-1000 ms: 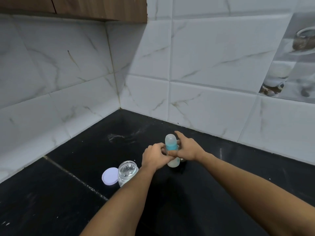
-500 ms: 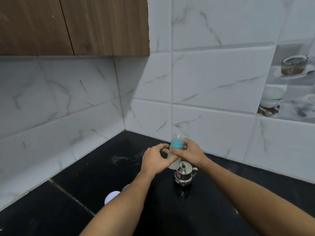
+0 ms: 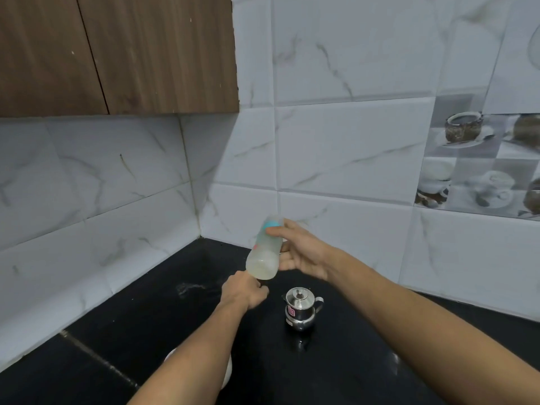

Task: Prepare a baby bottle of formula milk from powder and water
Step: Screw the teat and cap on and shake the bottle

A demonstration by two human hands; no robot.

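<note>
Above the black worktop (image 3: 146,331), the right hand (image 3: 304,252) grips the capped baby bottle (image 3: 264,252), tilted, cloudy milk inside; left hand (image 3: 245,290) loosely closed, empty. Apparently only shaking remains.

Black countertop (image 3: 365,361) bearing steel pot (image 3: 301,309).

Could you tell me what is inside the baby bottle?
The baby bottle, tilted in the right hand, holds a cloudy, pale whitish liquid in its lower part. The blue collar and the fingers cover the neck, so nothing shows there.
</note>
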